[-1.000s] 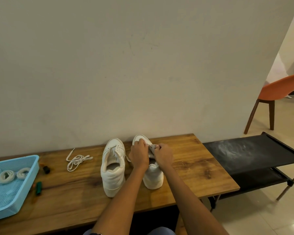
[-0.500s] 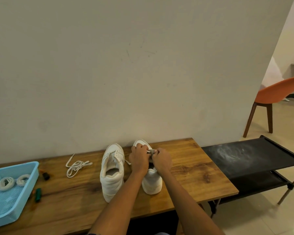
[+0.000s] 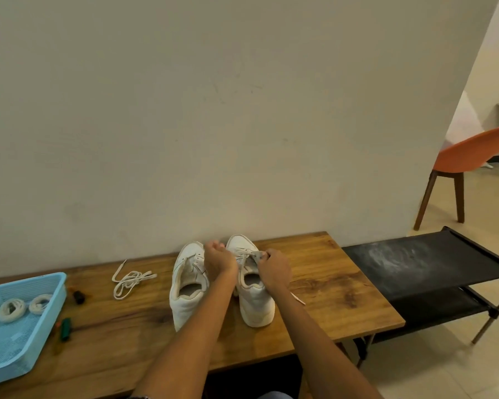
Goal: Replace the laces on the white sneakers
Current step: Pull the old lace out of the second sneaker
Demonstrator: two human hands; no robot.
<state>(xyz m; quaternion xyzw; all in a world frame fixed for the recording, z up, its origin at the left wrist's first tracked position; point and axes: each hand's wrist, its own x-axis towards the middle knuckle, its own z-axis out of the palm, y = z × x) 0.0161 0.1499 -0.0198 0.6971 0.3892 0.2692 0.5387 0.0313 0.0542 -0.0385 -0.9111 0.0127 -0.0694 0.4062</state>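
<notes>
Two white sneakers stand side by side on the wooden table (image 3: 329,286), toes toward the wall. The left sneaker (image 3: 188,286) has no lace. The right sneaker (image 3: 254,298) carries a lace (image 3: 247,253) across its upper eyelets. My left hand (image 3: 219,259) is curled between the two shoes and seems to pull one lace end. My right hand (image 3: 272,267) pinches the lace at the shoe's right side. A loose lace end (image 3: 298,298) trails on the table by my right forearm. A removed lace (image 3: 130,279) lies in a heap to the left.
A light blue basket (image 3: 26,335) at the table's left end holds two coiled white laces (image 3: 22,306). Small dark and green items (image 3: 65,326) lie beside it. A black fabric rack (image 3: 432,272) stands right of the table, an orange chair (image 3: 470,156) behind it.
My hands have drawn apart over the right sneaker, the left one moving left and up between the shoes. The lace across the eyelets now shows between them.
</notes>
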